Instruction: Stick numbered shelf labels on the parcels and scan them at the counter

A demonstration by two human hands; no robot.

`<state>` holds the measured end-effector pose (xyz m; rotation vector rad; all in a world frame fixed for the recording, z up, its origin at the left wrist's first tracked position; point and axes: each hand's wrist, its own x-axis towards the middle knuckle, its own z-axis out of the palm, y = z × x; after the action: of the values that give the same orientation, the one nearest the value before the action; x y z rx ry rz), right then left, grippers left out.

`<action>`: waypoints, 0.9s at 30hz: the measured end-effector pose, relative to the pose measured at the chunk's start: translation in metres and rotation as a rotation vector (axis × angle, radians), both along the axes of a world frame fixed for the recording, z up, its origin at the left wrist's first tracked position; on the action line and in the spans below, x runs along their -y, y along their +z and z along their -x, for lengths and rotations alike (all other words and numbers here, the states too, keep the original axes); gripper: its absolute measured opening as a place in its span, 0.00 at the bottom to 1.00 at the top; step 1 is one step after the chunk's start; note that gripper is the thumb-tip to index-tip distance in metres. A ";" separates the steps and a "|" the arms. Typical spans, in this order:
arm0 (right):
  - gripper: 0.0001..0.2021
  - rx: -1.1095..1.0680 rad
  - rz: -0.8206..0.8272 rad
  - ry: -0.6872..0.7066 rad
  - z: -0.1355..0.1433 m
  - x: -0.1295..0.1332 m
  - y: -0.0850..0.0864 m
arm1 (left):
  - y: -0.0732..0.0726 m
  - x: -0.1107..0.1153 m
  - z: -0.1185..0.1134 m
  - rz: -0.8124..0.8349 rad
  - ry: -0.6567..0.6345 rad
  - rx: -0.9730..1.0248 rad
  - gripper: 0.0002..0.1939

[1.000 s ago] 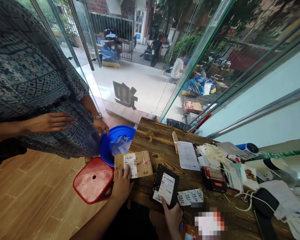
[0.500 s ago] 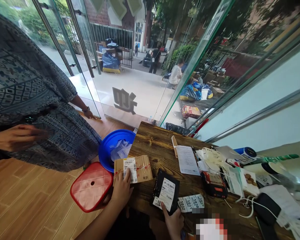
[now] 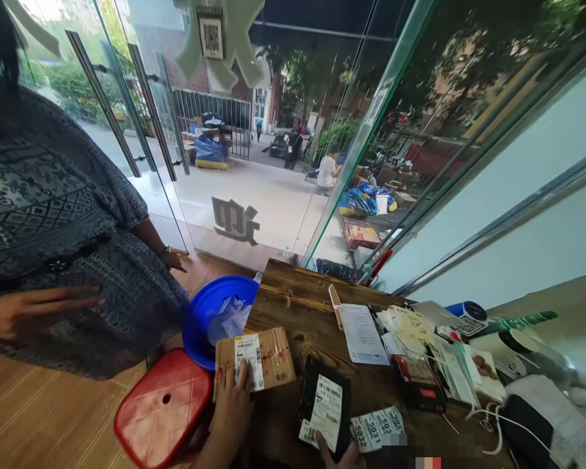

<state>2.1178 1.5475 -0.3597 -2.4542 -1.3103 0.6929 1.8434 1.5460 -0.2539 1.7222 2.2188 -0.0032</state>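
Note:
A small cardboard box point(image 3: 279, 357) with a white shipping label lies at the table's left edge. My left hand point(image 3: 232, 410) is closed over its near side, fingers on top by the label; the thumb is hidden. My right hand point(image 3: 339, 456) grips the lower edge of a black mailer parcel point(image 3: 344, 400), thumb on top and other fingers mostly out of sight. The parcel carries a white label and a small number sticker starting with "50". Beside it, to the right, lies a strip of number stickers point(image 3: 377, 430) reading 5032, 5031 and on.
A blue bin point(image 3: 195, 326) with plastic wrap and a red stool point(image 3: 163, 404) stand left of the wooden table point(image 3: 286, 303). A knife point(image 3: 336, 306), a paper sheet point(image 3: 364, 333) and cabled clutter lie rightward. Another person point(image 3: 63, 195) stands left, before glass doors.
The view has tilted up, so the table things sit lower in the picture. The other person's near hand has its fingers stretched out further. My hands stay on the box and the parcel.

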 end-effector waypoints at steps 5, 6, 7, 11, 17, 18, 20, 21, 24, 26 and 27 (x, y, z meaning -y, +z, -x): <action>0.61 0.041 0.073 0.108 -0.002 0.009 0.019 | -0.008 0.009 0.005 -0.025 -0.052 -0.043 0.35; 0.61 0.034 0.067 0.110 0.000 0.008 0.023 | -0.009 0.011 0.005 -0.033 -0.059 -0.056 0.35; 0.61 0.031 0.058 0.107 0.002 0.007 0.026 | -0.009 0.011 0.005 -0.041 -0.066 -0.068 0.34; 0.60 0.039 0.056 0.084 0.009 0.006 0.038 | -0.007 0.012 0.002 -0.039 -0.084 -0.102 0.33; 0.62 0.019 0.132 0.088 0.013 0.007 0.048 | 0.002 0.009 -0.001 -0.011 -0.073 -0.129 0.32; 0.61 0.016 0.130 0.091 0.013 0.007 0.048 | 0.003 0.008 -0.001 -0.001 -0.077 -0.127 0.32; 0.59 0.004 0.126 0.088 0.012 0.006 0.048 | 0.004 0.007 -0.001 0.004 -0.094 -0.127 0.33; 0.58 -0.001 0.123 0.082 0.012 0.006 0.048 | 0.004 0.007 -0.002 -0.004 -0.105 -0.130 0.34; 0.56 -0.009 0.104 0.072 0.012 0.007 0.047 | 0.003 0.008 -0.004 -0.037 -0.131 -0.134 0.39; 0.55 -0.005 0.084 0.079 0.012 0.008 0.047 | 0.002 0.008 -0.007 -0.030 -0.135 -0.129 0.41; 0.55 -0.006 0.077 0.081 0.013 0.008 0.048 | 0.001 0.008 -0.009 -0.020 -0.136 -0.128 0.42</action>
<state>2.1050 1.5391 -0.3118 -2.4684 -1.4125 0.7829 1.8520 1.5379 -0.2525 1.9309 2.1908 -0.1263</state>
